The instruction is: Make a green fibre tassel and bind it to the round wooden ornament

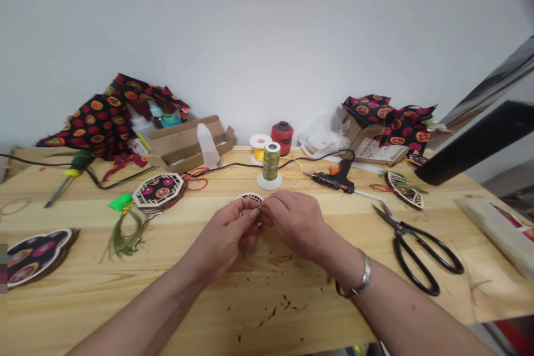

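My left hand (231, 228) and my right hand (294, 219) meet over the middle of the wooden table, fingertips pinched close together. Something small is between them, mostly hidden by the fingers; its kind does not show. Just behind the fingers, the lattice edge of a wooden ornament (249, 197) peeks out, and I cannot tell whether either hand touches it. A spool of olive-green thread (271, 162) stands upright beyond my hands. Dark scraps (273, 311) lie scattered on the table nearer to me.
Black-handled scissors (417, 247) lie right, below a glue gun (337, 179). An octagonal ornament (158, 190) with a green tassel (125, 231) and a screwdriver (69, 175) lie left. At the back stand a cardboard box (183, 147), a white bottle (207, 146) and red thread (282, 136).
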Tool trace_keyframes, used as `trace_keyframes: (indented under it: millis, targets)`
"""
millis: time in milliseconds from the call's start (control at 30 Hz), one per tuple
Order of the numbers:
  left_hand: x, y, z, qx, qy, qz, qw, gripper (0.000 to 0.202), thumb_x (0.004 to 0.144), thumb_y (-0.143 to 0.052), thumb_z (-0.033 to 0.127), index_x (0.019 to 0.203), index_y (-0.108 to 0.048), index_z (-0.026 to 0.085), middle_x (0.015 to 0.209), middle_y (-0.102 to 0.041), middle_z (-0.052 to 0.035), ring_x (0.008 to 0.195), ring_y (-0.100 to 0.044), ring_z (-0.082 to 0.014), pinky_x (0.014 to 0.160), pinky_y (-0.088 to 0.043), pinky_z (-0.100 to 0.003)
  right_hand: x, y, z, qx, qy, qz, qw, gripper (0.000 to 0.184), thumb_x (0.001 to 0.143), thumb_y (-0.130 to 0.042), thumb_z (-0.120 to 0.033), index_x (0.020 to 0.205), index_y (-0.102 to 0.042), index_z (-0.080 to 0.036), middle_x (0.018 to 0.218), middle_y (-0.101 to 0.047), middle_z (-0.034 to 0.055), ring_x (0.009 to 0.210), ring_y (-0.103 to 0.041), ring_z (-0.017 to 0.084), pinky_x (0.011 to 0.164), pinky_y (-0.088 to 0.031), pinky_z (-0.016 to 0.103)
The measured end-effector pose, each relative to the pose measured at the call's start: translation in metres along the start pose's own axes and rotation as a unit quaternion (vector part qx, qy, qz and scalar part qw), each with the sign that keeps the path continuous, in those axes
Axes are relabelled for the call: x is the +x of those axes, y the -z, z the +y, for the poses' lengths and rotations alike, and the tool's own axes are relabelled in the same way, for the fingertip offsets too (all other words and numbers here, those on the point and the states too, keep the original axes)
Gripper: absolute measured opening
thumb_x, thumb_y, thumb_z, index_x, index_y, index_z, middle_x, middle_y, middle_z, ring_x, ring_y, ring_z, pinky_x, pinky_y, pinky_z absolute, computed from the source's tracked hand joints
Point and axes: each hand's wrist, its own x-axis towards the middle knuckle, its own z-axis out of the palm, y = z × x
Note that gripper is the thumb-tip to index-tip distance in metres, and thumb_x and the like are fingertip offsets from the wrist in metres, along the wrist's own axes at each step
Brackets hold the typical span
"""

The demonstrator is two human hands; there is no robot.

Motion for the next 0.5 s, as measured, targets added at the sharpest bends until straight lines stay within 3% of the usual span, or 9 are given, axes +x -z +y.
trace_keyframes:
  millis: [500]
  targets:
    - [0.0003, 0.0005, -0.0008, 0.009, 0.004, -0.001, 1.0, 0.017, 0.077, -0.064, 0.03, 0.073, -0.062, 0.014, 0.066, -0.062, -0.0013, 0.05, -0.039, -0.0058, 0.042, -0.024, -0.016, 0.0004, 0.0013, -0.0001, -0.017, -0.002, -0.016, 1.0, 0.015, 0.086, -0.044, -0.012, 0.076, -0.055, -0.016, 0.071, -0.057, 0.0021, 0.063, -0.048, 0.015, 0.055, -0.033, 0.027]
